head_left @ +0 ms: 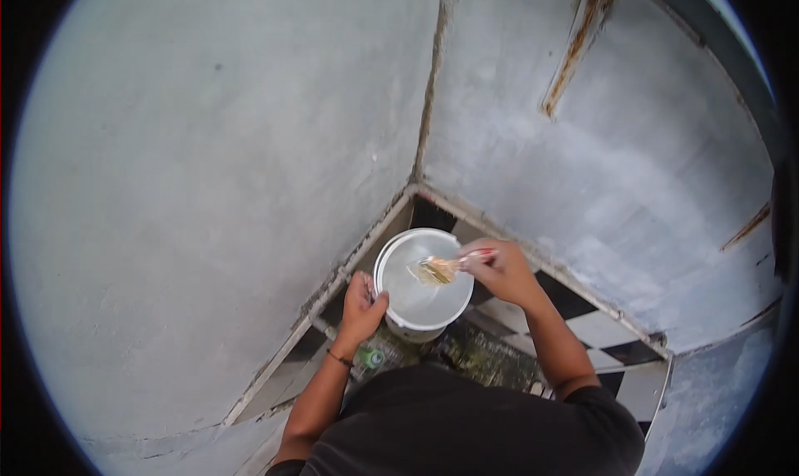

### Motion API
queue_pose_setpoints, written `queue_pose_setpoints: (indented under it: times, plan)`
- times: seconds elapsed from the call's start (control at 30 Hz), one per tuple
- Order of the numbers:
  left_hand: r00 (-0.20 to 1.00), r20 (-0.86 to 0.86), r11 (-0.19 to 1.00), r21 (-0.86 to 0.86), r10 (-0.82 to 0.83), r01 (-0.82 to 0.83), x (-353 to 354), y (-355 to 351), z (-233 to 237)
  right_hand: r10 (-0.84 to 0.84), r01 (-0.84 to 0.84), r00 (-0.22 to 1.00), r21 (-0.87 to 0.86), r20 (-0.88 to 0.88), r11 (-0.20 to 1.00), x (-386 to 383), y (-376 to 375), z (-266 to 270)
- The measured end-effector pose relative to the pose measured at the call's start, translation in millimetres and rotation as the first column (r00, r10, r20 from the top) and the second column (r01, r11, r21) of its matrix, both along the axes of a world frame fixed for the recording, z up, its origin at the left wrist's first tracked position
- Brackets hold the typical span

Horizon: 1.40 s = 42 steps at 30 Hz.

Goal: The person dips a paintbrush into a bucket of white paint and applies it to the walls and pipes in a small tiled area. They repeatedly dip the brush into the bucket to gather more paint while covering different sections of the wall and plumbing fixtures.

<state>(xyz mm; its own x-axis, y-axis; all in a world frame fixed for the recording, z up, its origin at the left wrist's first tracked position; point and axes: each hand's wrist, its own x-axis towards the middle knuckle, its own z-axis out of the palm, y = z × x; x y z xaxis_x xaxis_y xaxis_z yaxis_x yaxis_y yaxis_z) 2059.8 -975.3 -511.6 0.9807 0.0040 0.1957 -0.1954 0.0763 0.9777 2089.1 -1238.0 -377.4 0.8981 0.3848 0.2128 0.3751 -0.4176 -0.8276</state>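
A white plastic bucket (385,297) hangs in front of my body, its round mouth facing up and its inside pale. My left hand (362,306) is closed on the bucket's left rim, thumb over the edge and fingers on the outside. In my right hand (493,265) is a paintbrush (449,266), gripped by its red and white handle. The brush lies slanted over the bucket's mouth, with its bristles, coated in whitish paint, pointing left over the inside.
Grey-white walls (241,160) meet in a corner ahead, with a cracked seam. Black and white tiles (595,329) run along the wall bottoms. A green round label (371,358) shows below the bucket, near dark, mossy ground (491,358). Rusty strips (574,52) mark the right wall.
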Motion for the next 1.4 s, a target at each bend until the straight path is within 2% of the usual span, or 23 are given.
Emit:
queue_pose_setpoints:
  times: [0.03,0.07,0.13,0.17,0.23,0.3,0.37,0.43,0.47,0.5,0.53,0.57,0.63,0.77,0.83,0.9,1.0,1.1,1.17,1.23,1.3,1.37,1.4]
  plan:
    - [0.999,-0.039,1.000,-0.008,0.017,-0.017,-1.5,0.4,0.6,-0.107,0.144,0.981,0.244,-0.160,0.959,3.0,-11.1,5.7]
    - [0.999,-0.034,1.000,-0.013,0.026,-0.026,-1.7,0.8,-2.7,-0.101,0.130,0.986,0.237,-0.131,0.963,8.6,-20.4,15.9]
    - [0.999,-0.005,0.999,-0.028,0.037,-0.038,-0.7,0.3,-5.3,-0.292,0.409,0.911,0.527,-0.292,0.745,18.0,-31.9,36.1]
    - [0.999,-0.045,0.997,-0.069,0.027,-0.030,-2.1,-0.8,-3.0,-0.293,0.396,0.917,0.529,-0.270,0.750,26.9,-33.0,42.8]
    - [0.998,-0.069,0.993,-0.113,0.015,-0.023,-3.6,-4.0,1.4,-0.418,0.345,0.904,0.717,-0.083,0.605,54.5,-32.0,59.5]
    - [0.993,-0.111,0.981,-0.194,-0.031,0.009,-5.5,-7.0,6.3,-0.534,0.300,0.837,0.715,0.121,0.632,83.3,-14.9,90.9]
    - [0.998,-0.063,0.985,-0.169,-0.023,0.012,-5.8,-9.0,9.7,-0.565,0.172,0.740,0.710,0.364,0.683,118.5,1.2,119.2]
    - [0.999,0.046,0.995,-0.099,-0.019,0.023,-3.3,-11.1,2.3,-0.584,0.072,0.650,0.726,0.486,0.684,150.4,19.3,148.5]
    - [0.999,-0.021,0.991,-0.127,-0.047,0.044,-8.0,-12.1,19.1,-0.580,0.065,0.650,0.724,0.491,0.687,165.7,26.2,162.0]
    - [0.999,-0.017,0.991,-0.130,-0.043,0.040,-9.8,-12.5,22.6,-0.594,0.066,0.568,0.688,0.570,0.723,180.4,32.8,173.9]
    - [0.993,-0.087,0.984,-0.164,-0.084,0.069,-10.5,-12.5,24.3,-0.599,0.072,0.479,0.651,0.642,0.756,188.8,38.2,179.5]
    - [0.980,-0.154,0.975,-0.200,-0.128,0.096,-9.9,-12.8,24.5,-0.596,0.065,0.478,0.650,0.646,0.757,194.2,41.8,178.5]
    - [0.988,-0.109,0.982,-0.163,-0.109,0.090,-7.1,-13.6,18.7,-0.607,0.366,0.336,0.494,0.720,0.789,208.2,48.4,171.5]
    - [0.992,-0.079,0.986,-0.137,-0.102,0.091,-4.6,-11.6,19.5,-0.548,0.344,0.339,0.441,0.765,0.829,203.7,49.4,120.7]
    - [0.997,0.005,0.991,-0.113,-0.076,0.076,0.3,-9.3,5.9,-0.472,0.310,0.371,0.373,0.800,0.875,198.1,46.4,112.7]
    - [0.993,-0.065,0.992,-0.085,-0.099,0.093,0.5,-6.7,11.7,-0.465,0.321,0.356,0.362,0.810,0.875,196.8,44.6,130.8]
    - [0.997,0.002,0.995,-0.059,-0.078,0.078,-0.3,-7.1,19.6,-0.487,0.340,0.348,0.377,0.801,0.862,199.1,47.6,182.4]
    - [0.994,-0.026,0.988,-0.118,-0.102,0.098,2.0,-7.7,13.0,-0.473,0.306,0.280,0.390,0.835,0.869,211.5,53.3,242.2]
    - [0.996,-0.002,0.993,-0.073,-0.088,0.088,5.5,-7.5,6.3,-0.479,0.227,0.236,0.432,0.845,0.873,214.9,56.5,269.0]
    - [0.997,0.027,0.997,-0.028,-0.074,0.074,8.9,-6.4,1.6,-0.521,0.166,0.186,0.496,0.833,0.852,221.4,55.1,276.6]
    - [0.996,-0.013,0.992,-0.093,-0.083,0.082,8.8,-7.7,0.5,-0.565,0.108,0.142,0.555,0.813,0.825,227.3,54.7,273.0]
    - [0.996,-0.024,0.992,-0.099,-0.083,0.080,8.4,-8.0,0.3,-0.580,0.147,0.277,0.563,0.766,0.814,228.7,54.6,250.2]
    - [0.996,-0.038,0.991,-0.110,-0.081,0.077,8.3,-7.6,1.2,-0.565,0.190,0.279,0.532,0.777,0.825,227.9,53.0,233.0]
